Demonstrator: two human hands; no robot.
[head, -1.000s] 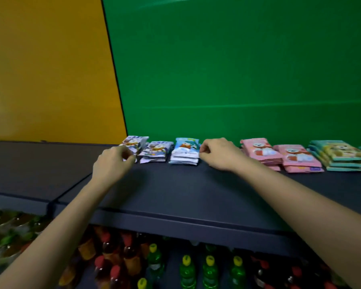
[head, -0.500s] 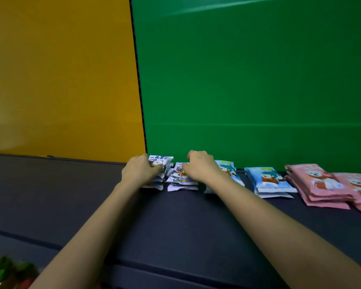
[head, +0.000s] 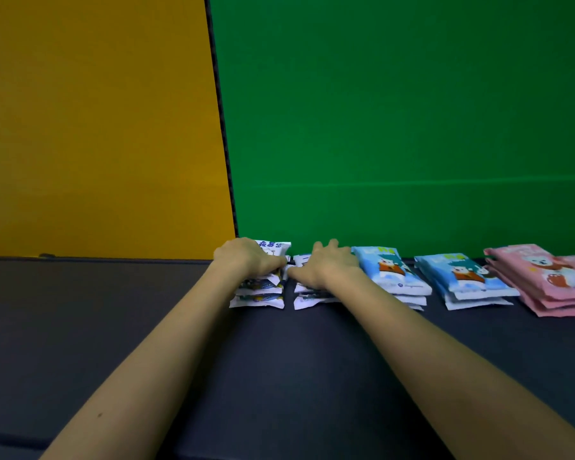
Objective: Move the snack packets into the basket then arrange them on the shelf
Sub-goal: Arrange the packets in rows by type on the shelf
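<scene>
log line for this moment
phase: arranging on shelf | left hand grips left white stack | right hand on right white stack, grip unclear | nearest blue stack beside right hand
</scene>
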